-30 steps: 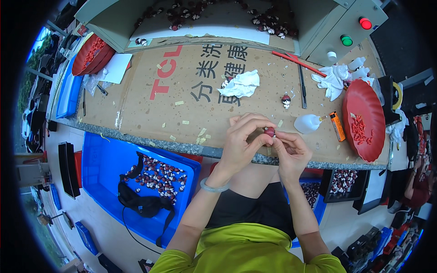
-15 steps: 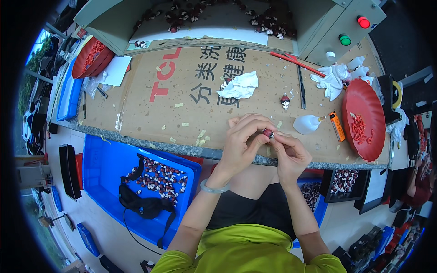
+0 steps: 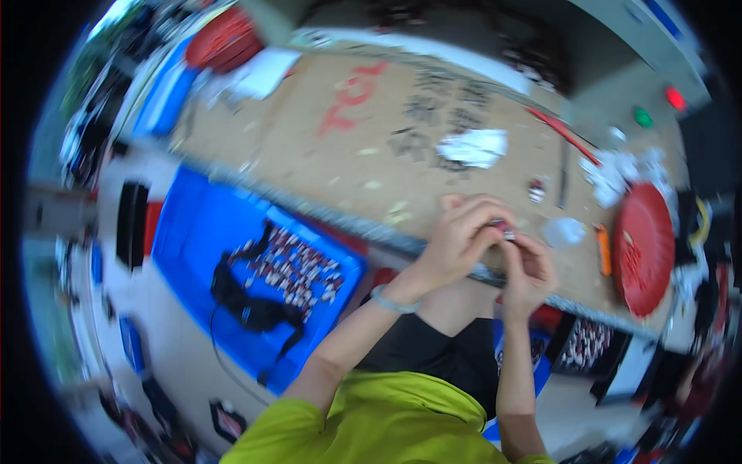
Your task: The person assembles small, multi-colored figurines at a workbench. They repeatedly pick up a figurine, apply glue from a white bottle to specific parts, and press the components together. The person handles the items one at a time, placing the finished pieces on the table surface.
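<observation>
left hand [image 3: 461, 241] and right hand [image 3: 529, 267] pinch one small red and dark part [image 3: 506, 229] | brown cardboard-topped table [image 3: 325, 155] | round red plastic plate [image 3: 643, 249] | blue plastic bin [image 3: 197, 240]

Whole frame motion-blurred, soft; print on counter [image 3: 340, 155] unreadable. Even, bright daylight, no hard shadows, brightest at upper left. Strong fisheye: edges bend, black vignette w/ colour fringing at rim. Hands smeared, detail lost.

Bench [image 3: 309, 166] is covered with a printed cardboard sheet [image 3: 371, 116]. Laid on it: crumpled white paper [image 3: 478, 147], red plate [image 3: 641, 251] at right, another red plate [image 3: 220, 39] far left, orange lighter [image 3: 604, 249], white plastic piece [image 3: 563, 231], white scraps [image 3: 626, 166]. Picture blurred.
</observation>
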Demonstrator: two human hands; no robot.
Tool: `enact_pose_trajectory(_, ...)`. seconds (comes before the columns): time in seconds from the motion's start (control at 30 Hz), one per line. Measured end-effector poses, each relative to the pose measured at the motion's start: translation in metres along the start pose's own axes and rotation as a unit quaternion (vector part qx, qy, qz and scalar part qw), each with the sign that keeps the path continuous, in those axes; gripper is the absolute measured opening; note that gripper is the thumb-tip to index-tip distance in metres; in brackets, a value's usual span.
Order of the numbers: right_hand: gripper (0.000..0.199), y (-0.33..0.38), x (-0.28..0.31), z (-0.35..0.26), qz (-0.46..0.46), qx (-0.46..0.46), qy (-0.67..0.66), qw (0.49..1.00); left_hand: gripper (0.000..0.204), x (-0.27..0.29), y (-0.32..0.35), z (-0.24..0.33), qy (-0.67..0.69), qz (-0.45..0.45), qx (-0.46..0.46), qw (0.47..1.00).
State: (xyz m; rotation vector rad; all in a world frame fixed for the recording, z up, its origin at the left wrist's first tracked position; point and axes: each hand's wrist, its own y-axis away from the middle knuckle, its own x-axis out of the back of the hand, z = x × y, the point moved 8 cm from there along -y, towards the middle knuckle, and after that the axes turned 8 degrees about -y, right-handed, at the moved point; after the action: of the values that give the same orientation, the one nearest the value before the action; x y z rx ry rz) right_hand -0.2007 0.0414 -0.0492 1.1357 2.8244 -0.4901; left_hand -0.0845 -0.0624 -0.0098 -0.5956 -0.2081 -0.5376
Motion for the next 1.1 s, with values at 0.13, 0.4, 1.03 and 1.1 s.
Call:
enact_pose_trajectory(0.13,0.022,0.003,0.006,0.000,0.003,0.005,0.000,1.000,0.016,0.064,0.019,0.013,-0.041,0.067,-0.006,0.997)
enact_pose_trajectory(0.4,0.019,0.007,0.000,-0.010,-0.010,0.026,0.042,0.999,0.033,0.301,0.191,-0.133,-0.317,0.357,0.317,0.819)
enact_pose_trajectory(1.03,0.062,-0.041,0.053,-0.027,0.028,0.010,0.142,0.989,0.025,0.204,-0.120,-0.051,-0.368,0.120,-0.043,0.921)
enact_pose_trajectory(1.1,0.053,-0.041,0.057,-0.006,0.026,-0.086,0.083,0.993,0.021,0.161,-0.184,-0.073,-0.358,0.067,-0.082,0.928)
